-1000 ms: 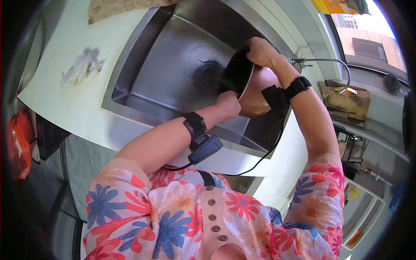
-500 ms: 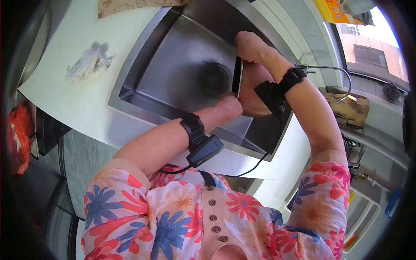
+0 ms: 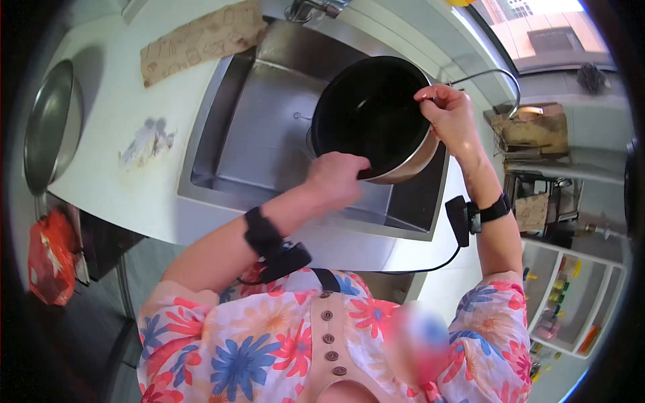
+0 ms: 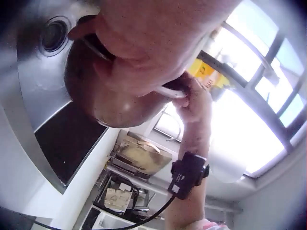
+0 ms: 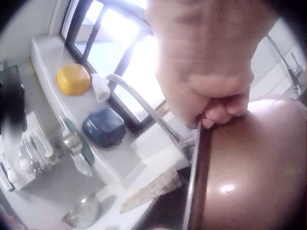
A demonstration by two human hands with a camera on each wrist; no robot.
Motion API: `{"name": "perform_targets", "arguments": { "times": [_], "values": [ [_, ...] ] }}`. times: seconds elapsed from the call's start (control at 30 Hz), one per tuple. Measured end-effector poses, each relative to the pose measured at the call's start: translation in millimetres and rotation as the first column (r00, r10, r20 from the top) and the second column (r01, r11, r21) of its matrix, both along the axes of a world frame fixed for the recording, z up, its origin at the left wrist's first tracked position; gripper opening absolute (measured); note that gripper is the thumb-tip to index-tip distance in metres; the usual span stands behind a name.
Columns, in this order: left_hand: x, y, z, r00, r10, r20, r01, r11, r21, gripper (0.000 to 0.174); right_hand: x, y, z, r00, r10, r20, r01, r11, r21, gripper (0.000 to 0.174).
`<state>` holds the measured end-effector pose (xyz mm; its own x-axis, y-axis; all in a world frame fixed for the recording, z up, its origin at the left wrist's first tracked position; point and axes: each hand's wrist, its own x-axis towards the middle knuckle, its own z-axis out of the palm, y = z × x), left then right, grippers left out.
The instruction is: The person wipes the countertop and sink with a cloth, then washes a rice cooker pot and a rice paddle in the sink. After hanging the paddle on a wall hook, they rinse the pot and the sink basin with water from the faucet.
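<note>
A deep pot with a dark inside (image 3: 369,114) and a pinkish-copper outside (image 4: 127,108) is held over the sink (image 3: 262,121), its mouth facing up toward the head view. My left hand (image 3: 336,180) holds the near left rim, fingertips over the edge; the left wrist view shows this hand (image 4: 144,48) curled at the rim. At the right side of the rim, my right hand (image 3: 451,119) pinches the edge between thumb and fingers. In the right wrist view the right hand's fingers (image 5: 223,112) curl at the rim above the shiny outer wall (image 5: 254,167).
Left of the sink, the counter carries patterned brown paper (image 3: 201,43), a greyish smudge (image 3: 148,142) and a metal bowl (image 3: 50,127). A thin curved tap (image 3: 507,79) rises at the right. A red bag (image 3: 52,258) hangs lower left.
The pot has turned from lying on its side, mouth toward the left, to facing up, and now covers the drain in the head view. Both hands have stayed at its rim; the head view has shifted.
</note>
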<state>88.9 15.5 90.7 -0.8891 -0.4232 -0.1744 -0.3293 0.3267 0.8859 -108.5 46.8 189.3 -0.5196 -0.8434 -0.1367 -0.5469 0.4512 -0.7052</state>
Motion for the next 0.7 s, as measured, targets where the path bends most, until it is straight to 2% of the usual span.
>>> {"name": "perform_targets", "arguments": {
  "times": [0.03,0.07,0.13,0.2,0.23,0.27,0.3,0.33,0.4,0.43,0.57,0.63,0.7],
  "values": [
    [11,-7,0,0.991,0.006,-0.136,-0.004,1.0,0.018,0.036,1,10,4,0.994,-0.046,0.098,0.054,0.996,-0.076,0.012],
    [25,-16,-1,0.964,0.01,-0.267,0.0,0.999,0.039,0.037,2,18,7,0.992,-0.067,0.11,0.078,0.992,-0.099,0.012],
    [51,-36,15,0.905,0.204,-0.374,-0.217,0.976,0.008,0.036,9,30,11,0.956,-0.131,0.264,0.2,0.946,-0.256,0.011],
    [75,-53,-5,0.814,0.536,-0.221,-0.501,0.843,0.196,0.032,15,38,12,0.935,-0.158,0.318,0.262,0.911,-0.32,0.01],
    [77,-54,2,0.83,0.514,-0.217,-0.487,0.857,0.169,0.032,19,41,12,0.924,-0.131,0.359,0.266,0.895,-0.358,0.011],
    [81,-55,11,0.85,0.527,-0.007,-0.432,0.704,0.564,0.033,24,42,13,0.912,-0.098,0.397,0.266,0.879,-0.395,0.011],
    [84,-54,19,0.871,0.452,0.193,-0.384,0.38,0.842,0.035,32,44,15,0.908,-0.075,0.413,0.247,0.89,-0.382,0.011],
    [82,-49,13,0.884,0.393,0.253,-0.385,0.304,0.872,0.039,40,44,13,0.901,-0.072,0.428,0.258,0.881,-0.395,0.011],
    [76,-32,8,0.829,0.513,0.223,-0.444,0.36,0.821,0.042,53,41,10,0.918,0.029,0.395,0.153,0.895,-0.42,0.011],
    [77,-33,6,0.835,0.506,0.217,-0.432,0.357,0.828,0.035,55,42,10,0.917,0.05,0.395,0.127,0.904,-0.409,0.01],
    [91,-39,15,0.762,0.617,0.199,-0.514,0.388,0.766,0.03,59,45,9,0.877,0.134,0.462,0.093,0.895,-0.436,0.012],
    [103,-55,23,0.76,0.646,0.071,-0.497,0.508,0.703,0.039,63,45,8,0.818,0.196,0.54,0.049,0.913,-0.406,0.013],
    [114,-71,37,0.745,0.666,0.046,-0.534,0.554,0.638,0.04,69,40,5,0.815,0.245,0.525,0.018,0.895,-0.445,0.013]
  ]
}}
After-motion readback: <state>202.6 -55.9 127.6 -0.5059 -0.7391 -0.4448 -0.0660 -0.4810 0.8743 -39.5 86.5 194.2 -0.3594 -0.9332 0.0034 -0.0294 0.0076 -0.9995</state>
